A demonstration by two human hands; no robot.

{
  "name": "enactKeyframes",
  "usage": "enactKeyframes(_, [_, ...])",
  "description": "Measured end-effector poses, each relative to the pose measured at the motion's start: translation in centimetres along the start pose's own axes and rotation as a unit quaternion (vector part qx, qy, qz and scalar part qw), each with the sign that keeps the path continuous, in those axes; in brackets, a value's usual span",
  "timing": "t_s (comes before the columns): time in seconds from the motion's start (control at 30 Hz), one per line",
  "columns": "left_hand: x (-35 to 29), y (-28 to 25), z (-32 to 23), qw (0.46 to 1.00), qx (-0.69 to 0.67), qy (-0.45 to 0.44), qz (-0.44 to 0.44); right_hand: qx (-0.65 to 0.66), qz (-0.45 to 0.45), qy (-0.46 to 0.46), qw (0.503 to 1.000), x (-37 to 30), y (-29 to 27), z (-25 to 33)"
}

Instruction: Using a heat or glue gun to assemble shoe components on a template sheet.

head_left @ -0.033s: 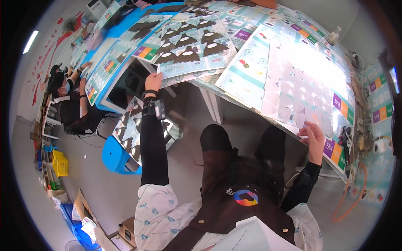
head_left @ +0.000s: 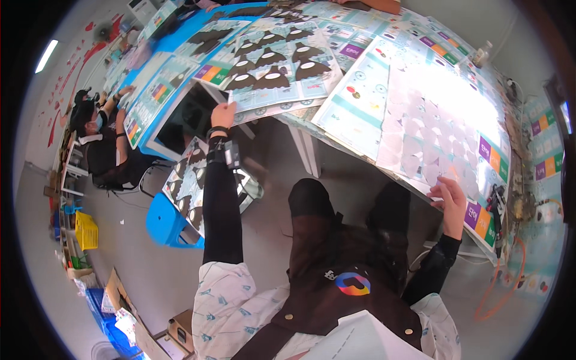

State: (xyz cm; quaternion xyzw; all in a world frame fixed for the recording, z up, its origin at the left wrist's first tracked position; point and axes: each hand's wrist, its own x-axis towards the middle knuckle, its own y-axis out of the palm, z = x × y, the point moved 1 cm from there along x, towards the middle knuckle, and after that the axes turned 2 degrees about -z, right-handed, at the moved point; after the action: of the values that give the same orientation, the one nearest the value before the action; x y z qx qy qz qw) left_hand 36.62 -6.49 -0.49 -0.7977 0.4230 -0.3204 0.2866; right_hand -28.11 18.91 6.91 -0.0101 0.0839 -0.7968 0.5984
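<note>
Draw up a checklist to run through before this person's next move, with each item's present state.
1. Left hand at the near left corner of the sheet with dark pieces: ok.
2. Left-hand grip firm: cannot tell; the underside of the hold is hidden.
3. Right hand empty: cannot tell; its fingers are bent, by the near edge of the pale sheet with round shapes.
4. Pale sheet readable throughout: not ok; glare washes out its upper part.
5. Seated co-worker, at left, apart from both sheets: ok.
</note>
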Motion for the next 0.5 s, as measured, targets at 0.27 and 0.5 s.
enactKeyframes(0.27, [4.3, 0.6, 2.2, 0.966, -0.131, -0.141, 0.171, -0.002, -0.014, -0.013, 1.000, -0.7, -0.8, -0.4])
enactKeyframes(0.5, [3.9, -0.1, 0.3, 0.808, -0.498, -0.144, 0.278, 0.004, -0.024, -0.018, 1.000, -1.1, -0.5, 0.0])
